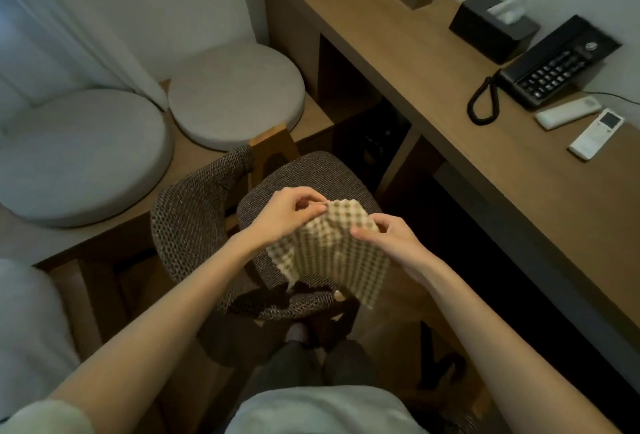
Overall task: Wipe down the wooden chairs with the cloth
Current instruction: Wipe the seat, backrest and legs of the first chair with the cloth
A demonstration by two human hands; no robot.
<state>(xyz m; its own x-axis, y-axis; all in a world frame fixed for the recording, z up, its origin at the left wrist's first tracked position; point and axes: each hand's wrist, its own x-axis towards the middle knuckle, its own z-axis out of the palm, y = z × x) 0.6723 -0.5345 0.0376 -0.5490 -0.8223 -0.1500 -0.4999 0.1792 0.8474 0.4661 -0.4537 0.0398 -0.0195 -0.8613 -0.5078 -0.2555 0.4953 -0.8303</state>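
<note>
Your left hand (287, 215) and right hand (388, 243) each pinch the top edge of the cloth (329, 253), spread in the air above the chair (277, 191) seat. No wiping contact yet; judge all chairs outstanding.

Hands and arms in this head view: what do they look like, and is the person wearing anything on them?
Both forearms are bare from wrist to past the elbow. The left hand and the right hand wear no gloves, and no rings, watch or bracelets show. A pale, light-coloured short sleeve edges the left upper arm at the bottom corner. The right sleeve is out of frame.
</note>
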